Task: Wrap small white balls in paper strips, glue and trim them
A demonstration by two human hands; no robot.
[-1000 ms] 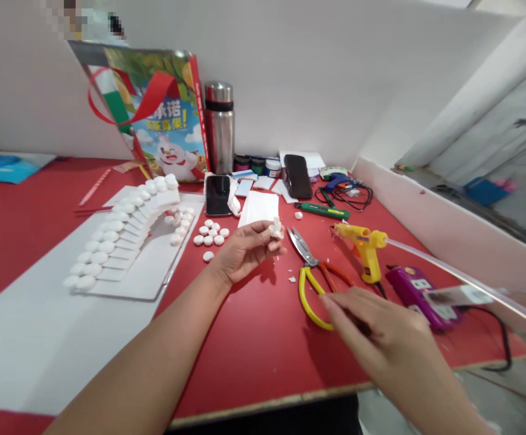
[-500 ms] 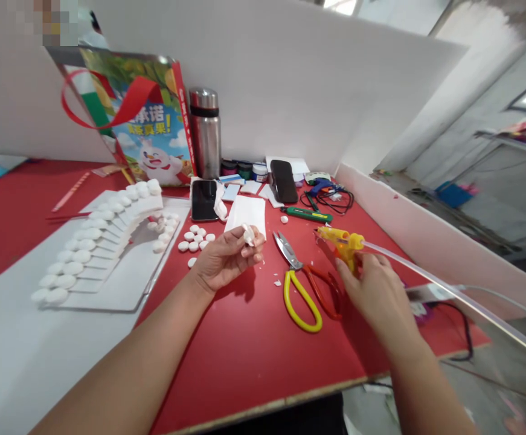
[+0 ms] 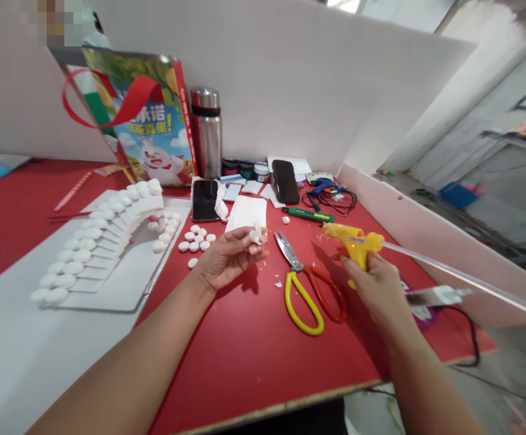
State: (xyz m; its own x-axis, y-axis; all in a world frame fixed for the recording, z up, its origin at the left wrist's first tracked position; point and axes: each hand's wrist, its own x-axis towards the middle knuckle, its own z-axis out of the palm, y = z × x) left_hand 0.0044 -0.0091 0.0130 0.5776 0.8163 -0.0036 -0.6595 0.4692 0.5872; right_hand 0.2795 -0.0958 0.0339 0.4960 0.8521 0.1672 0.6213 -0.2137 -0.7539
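Observation:
Between the fingertips of my left hand (image 3: 233,257) is a small white piece (image 3: 256,234), held over the red table (image 3: 253,362). My right hand (image 3: 375,281) is wrapped round the handle of a yellow glue gun (image 3: 356,241), whose nozzle points left. A long clear glue stick (image 3: 453,269) runs out of its back. Between my hands lie scissors (image 3: 296,260) with one yellow and one red handle. Several white discs (image 3: 194,237) rest left of my left hand. Farther left, a white layered piece edged with white discs (image 3: 88,244) lies on white board.
At the back stand a colourful bag (image 3: 154,133) and a steel flask (image 3: 208,136). Two phones (image 3: 205,200), small paint jars (image 3: 246,170), a green cutter (image 3: 308,214) and cables (image 3: 342,202) lie in front of the wall. A low white partition (image 3: 426,241) borders the right side.
The glue gun in my right hand has moved right and lifted slightly. My left hand has shifted a little right, and the white piece in it is turned differently.

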